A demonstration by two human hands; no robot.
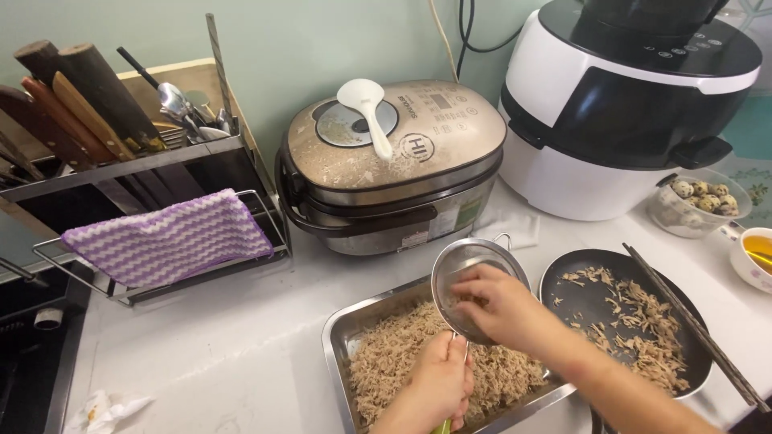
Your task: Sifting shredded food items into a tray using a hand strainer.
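Step in hand, by the look of it: sifting shredded meat thru a sieve (469, 273) held over the tray (342, 333). Left hand (438, 384) is clenched round the sieve's handle, low at the tray's near side. Right hand (500, 304) sits inside the sieve bowl, fingers bent onto the shreds, pressing or rubbing them; can't tell if it grips any.

Next move prob. calls for keeping the sieve level above the tray so the fine bits drop in, not onto the counter (225, 345).

Containers, all placed from the tray:
- Tray: steel, rectangular, holds a wide bed of fine pale-brown shreds.
- Pan (591, 301), just right of tray: dark, round, coarser meat strips scattered in it, chopsticks (691, 325) laid across its right side.
- Clear bowl (698, 201), further right & back: small speckled eggs.
- Cup (754, 255), far right: amber liquid.
- Rice cooker (394, 165), behind tray: lid shut, white paddle (368, 108) resting on top.
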